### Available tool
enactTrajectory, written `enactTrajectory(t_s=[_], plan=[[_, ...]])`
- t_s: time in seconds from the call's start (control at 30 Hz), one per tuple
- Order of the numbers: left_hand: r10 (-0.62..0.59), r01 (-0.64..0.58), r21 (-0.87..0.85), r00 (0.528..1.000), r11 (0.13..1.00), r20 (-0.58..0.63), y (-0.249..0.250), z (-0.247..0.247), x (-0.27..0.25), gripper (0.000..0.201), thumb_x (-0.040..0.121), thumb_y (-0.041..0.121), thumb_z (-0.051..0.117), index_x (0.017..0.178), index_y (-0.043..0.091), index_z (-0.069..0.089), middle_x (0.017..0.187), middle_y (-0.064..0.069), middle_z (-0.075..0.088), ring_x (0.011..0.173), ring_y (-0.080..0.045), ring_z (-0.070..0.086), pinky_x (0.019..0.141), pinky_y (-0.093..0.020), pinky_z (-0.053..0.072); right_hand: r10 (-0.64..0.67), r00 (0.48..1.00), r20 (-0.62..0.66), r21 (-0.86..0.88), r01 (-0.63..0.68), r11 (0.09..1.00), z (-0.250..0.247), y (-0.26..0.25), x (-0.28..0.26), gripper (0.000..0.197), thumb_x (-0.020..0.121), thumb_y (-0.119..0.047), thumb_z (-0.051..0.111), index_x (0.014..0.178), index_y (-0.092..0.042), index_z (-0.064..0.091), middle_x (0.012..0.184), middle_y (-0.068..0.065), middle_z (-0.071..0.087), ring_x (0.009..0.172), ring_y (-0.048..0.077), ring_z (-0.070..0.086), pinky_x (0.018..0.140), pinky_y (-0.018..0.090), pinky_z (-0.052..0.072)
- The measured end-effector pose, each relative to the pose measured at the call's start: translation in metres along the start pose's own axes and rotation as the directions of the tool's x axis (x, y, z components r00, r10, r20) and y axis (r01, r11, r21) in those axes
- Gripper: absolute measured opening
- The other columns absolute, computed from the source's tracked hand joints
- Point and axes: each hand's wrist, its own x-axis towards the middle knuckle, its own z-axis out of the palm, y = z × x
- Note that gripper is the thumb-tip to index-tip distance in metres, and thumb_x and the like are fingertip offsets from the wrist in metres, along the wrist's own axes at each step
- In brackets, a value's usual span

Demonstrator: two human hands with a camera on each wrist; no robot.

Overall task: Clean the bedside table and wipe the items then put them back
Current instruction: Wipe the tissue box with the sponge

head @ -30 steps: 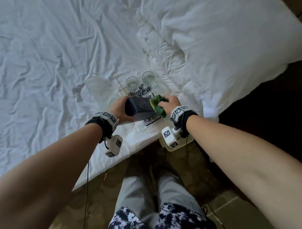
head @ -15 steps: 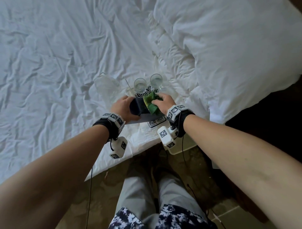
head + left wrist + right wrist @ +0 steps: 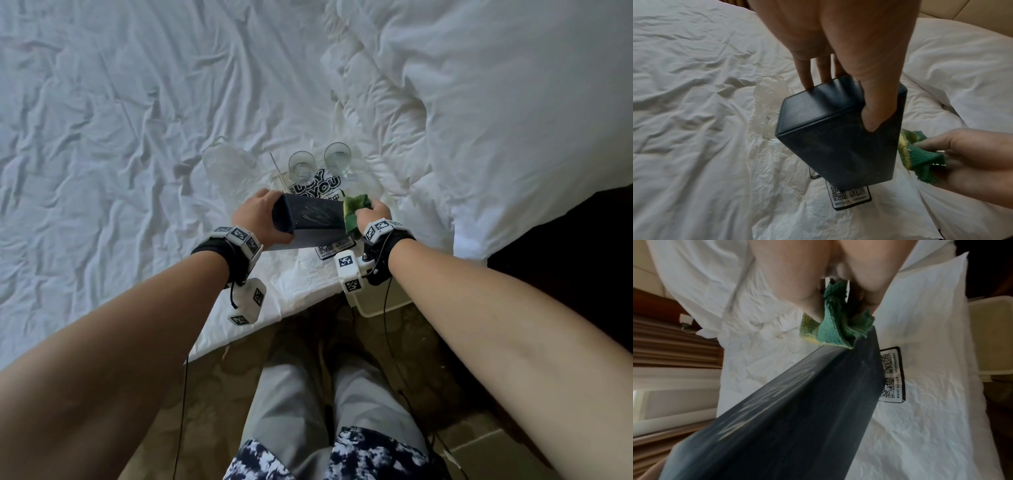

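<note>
My left hand (image 3: 255,219) grips one end of a dark rectangular box (image 3: 310,219), held above the bed; in the left wrist view the thumb lies on the near face of the box (image 3: 838,142) and the fingers reach behind it. At the box's right end my right hand (image 3: 371,214) clutches a bunched green and yellow cloth (image 3: 354,210). The cloth (image 3: 835,327) touches the end edge of the box (image 3: 797,410), whose top face shows wet streaks.
Two empty glasses (image 3: 301,166) (image 3: 337,159), a clear plastic item (image 3: 227,166) and a printed card with QR codes (image 3: 334,247) lie on the white sheet (image 3: 102,137) past the box. A pillow (image 3: 496,102) lies to the right. A pale bin (image 3: 380,301) stands by the bed.
The cloth has slid from the middle of the box's top back to its right end, leaving wet streaks. The left hand keeps its grip on the box.
</note>
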Motion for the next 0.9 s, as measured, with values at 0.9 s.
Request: enactTrajectory(t_s=[0.9], plan=[[-0.039,0.041,0.093,0.999,0.995,-0.031,-0.005,0.001,-0.003,0.078,0.056,0.034,0.088,0.127,0.02,0.059,0.108,-0.008,0.054,0.092,-0.026,0.056,0.071,-0.027,0.036,0.031,1.0,0.004,-0.172,-0.03,0.985,0.005,0.032,0.06,0.032,0.081,-0.01,0.048,0.107,-0.013,0.067,0.095,0.001,0.066,0.088,0.022,0.06,0.076,0.023,0.045]])
